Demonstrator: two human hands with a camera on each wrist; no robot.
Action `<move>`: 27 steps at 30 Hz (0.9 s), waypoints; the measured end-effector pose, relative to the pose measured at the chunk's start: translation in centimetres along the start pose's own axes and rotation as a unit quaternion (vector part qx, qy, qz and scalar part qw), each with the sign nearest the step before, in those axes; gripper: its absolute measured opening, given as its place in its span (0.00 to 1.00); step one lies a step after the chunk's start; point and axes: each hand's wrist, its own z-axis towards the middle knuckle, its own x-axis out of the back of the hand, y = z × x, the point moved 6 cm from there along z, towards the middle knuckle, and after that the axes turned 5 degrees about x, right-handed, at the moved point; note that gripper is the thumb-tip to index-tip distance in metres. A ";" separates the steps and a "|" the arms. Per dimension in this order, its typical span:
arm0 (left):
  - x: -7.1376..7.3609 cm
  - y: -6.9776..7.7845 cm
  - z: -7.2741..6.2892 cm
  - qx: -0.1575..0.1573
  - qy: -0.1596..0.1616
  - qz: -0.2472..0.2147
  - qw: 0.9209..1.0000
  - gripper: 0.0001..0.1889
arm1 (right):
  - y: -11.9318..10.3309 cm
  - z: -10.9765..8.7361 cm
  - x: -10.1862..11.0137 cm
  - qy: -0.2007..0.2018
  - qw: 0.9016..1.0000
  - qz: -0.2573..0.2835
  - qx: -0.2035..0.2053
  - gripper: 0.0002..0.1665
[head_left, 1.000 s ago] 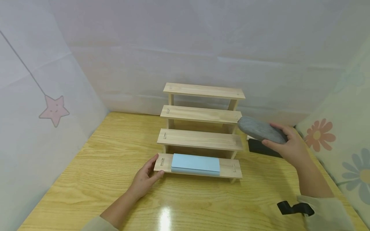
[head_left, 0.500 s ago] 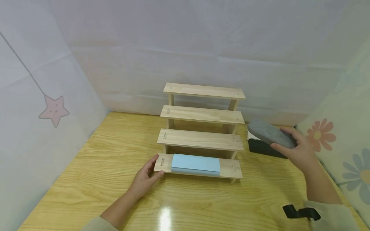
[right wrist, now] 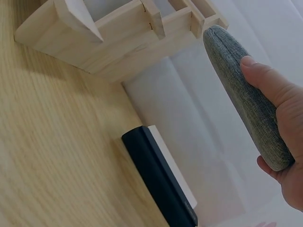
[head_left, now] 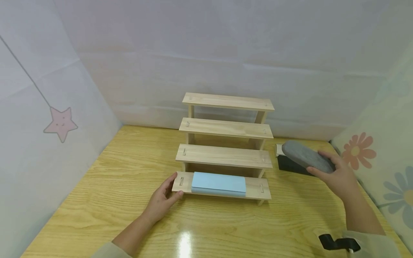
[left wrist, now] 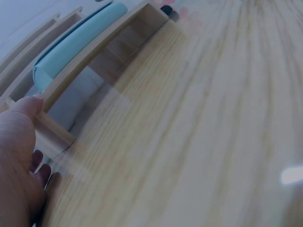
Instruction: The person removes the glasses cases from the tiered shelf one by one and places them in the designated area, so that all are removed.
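A stepped wooden display stand (head_left: 222,155) with several shelves stands mid-table. On its lowest shelf lies a light blue glasses case (head_left: 218,182), also seen as a blue case (left wrist: 75,45) in the left wrist view. My left hand (head_left: 160,200) grips the left end of that lowest shelf, its thumb at the front edge. To the right of the stand, my right hand (head_left: 337,175) holds a grey, fabric-covered glasses case (head_left: 306,156) in the air, pinched by one end. The right wrist view shows the thumb on the near face of the grey case (right wrist: 244,94).
Below and behind the raised grey case, a black case (head_left: 292,165) and a white box (head_left: 279,150) lie together on the wood-grain table (head_left: 129,161). A pale cloth backdrop (head_left: 206,53) encloses the back and sides. A black strap (head_left: 338,243) hangs at the right sleeve.
My right hand has moved right and slightly toward me with the grey glasses case, away from the stand's shelves. The left hand, stand and blue case have stayed put.
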 end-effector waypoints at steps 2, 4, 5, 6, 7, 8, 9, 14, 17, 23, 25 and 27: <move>0.0 -0.1 0.0 0.005 0.000 0.001 1.000 0.38 | 0.6 -0.2 -0.2 -0.001 1.000 -0.007 -0.007 0.50; 0.0 -0.2 0.0 0.010 0.001 0.001 1.000 0.38 | 1.1 -0.4 -0.5 -0.001 1.000 -0.010 -0.014 0.50; 0.0 -0.2 0.0 0.012 0.000 0.000 1.000 0.38 | 1.4 -0.5 -0.6 -0.002 1.000 -0.010 -0.018 0.51; 0.0 -0.3 0.0 0.013 0.000 0.000 1.000 0.38 | 1.7 -0.6 -0.8 -0.003 1.000 -0.010 -0.023 0.51; 0.0 -0.3 0.0 0.013 0.000 -0.001 1.000 0.38 | 2.0 -0.7 -0.9 -0.004 1.000 -0.010 -0.028 0.51; 0.0 -0.3 0.0 0.012 0.000 -0.001 1.000 0.38 | 2.3 -0.8 -1.1 -0.004 0.999 -0.007 -0.031 0.51; 0.0 -0.3 0.0 0.013 0.001 -0.001 1.000 0.38 | 2.5 -0.9 -1.2 -0.004 0.999 -0.008 -0.034 0.51; 0.0 -0.4 -0.1 0.008 0.000 0.001 1.000 0.38 | 3.2 -1.2 -1.8 -0.009 0.999 -0.008 -0.042 0.51; 0.0 -0.3 -0.1 0.008 0.000 0.001 1.000 0.38 | 3.5 -1.4 -2.2 -0.013 0.999 -0.011 -0.046 0.52; 0.0 -0.2 -0.1 0.004 0.001 0.007 1.000 0.37 | 4.3 -1.6 -2.7 -0.015 0.999 -0.013 -0.042 0.51; 0.0 -0.2 -0.1 0.003 0.003 0.009 1.000 0.37 | 4.5 -1.7 -2.9 -0.017 0.999 -0.013 -0.043 0.51; 0.0 -0.2 0.0 0.005 0.004 0.008 1.000 0.37 | 4.7 -1.8 -3.1 -0.020 0.999 -0.018 -0.047 0.51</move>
